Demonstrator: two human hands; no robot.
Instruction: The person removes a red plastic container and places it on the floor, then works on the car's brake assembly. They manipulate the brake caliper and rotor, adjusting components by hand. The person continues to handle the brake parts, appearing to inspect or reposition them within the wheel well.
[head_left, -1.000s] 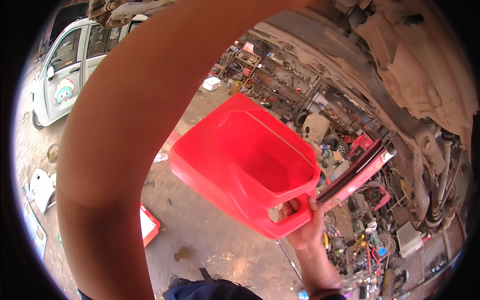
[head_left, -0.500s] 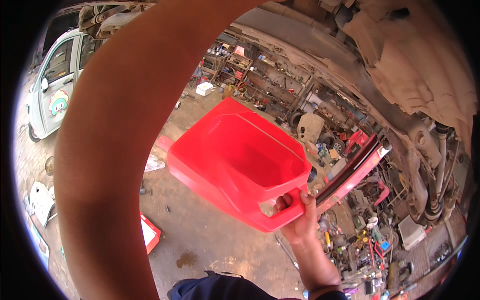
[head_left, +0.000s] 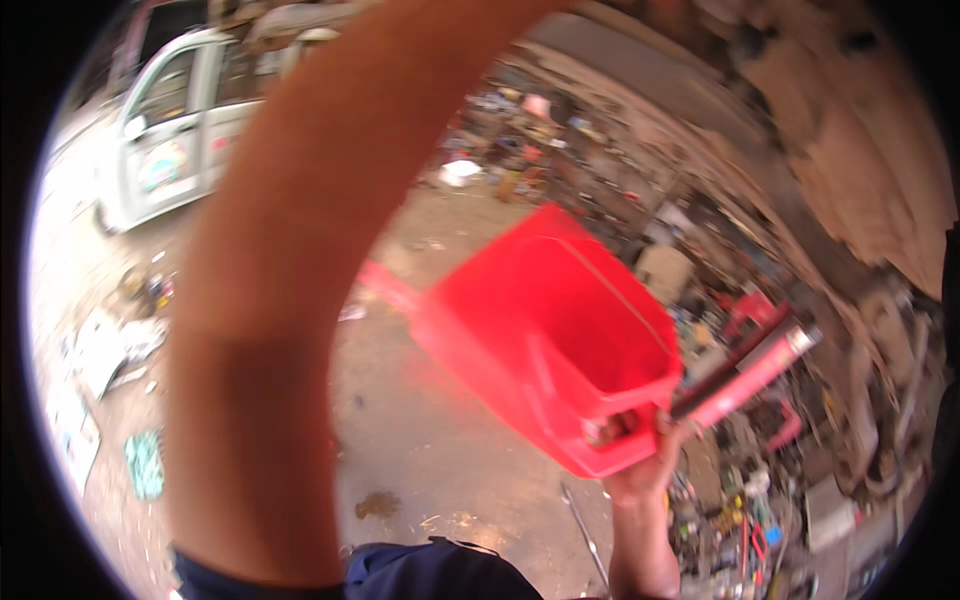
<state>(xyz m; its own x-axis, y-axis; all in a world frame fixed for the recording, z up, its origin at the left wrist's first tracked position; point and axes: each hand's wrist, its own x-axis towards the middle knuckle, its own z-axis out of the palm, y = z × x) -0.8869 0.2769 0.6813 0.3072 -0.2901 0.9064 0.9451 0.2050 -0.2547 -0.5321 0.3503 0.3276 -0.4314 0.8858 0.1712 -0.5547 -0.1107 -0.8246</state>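
A red plastic jerrycan (head_left: 500, 340) with one side cut away, so that it forms an open basin, is tilted in front of me. My right hand (head_left: 650, 465) is closed round its moulded handle at the lower right corner. No liquid can be made out inside. Bent upward across the left half of the view is my left forearm (head_left: 270, 280); it runs out past the top edge toward the vehicle underside (head_left: 640, 70), and the hand itself is out of sight. The picture is smeared by motion.
Overhead at right hang dirty underbody panels (head_left: 850, 130). A red post (head_left: 750, 375) with a dark edge stands behind the jerrycan. Tools and parts (head_left: 750, 510) litter the floor at right. A pale small car (head_left: 175, 130) is parked far left. A wet stain (head_left: 378, 504) marks the concrete floor.
The jerrycan and my right hand have shifted to the right in the view. My left forearm also appears farther right, and the whole background has swung along with blur.
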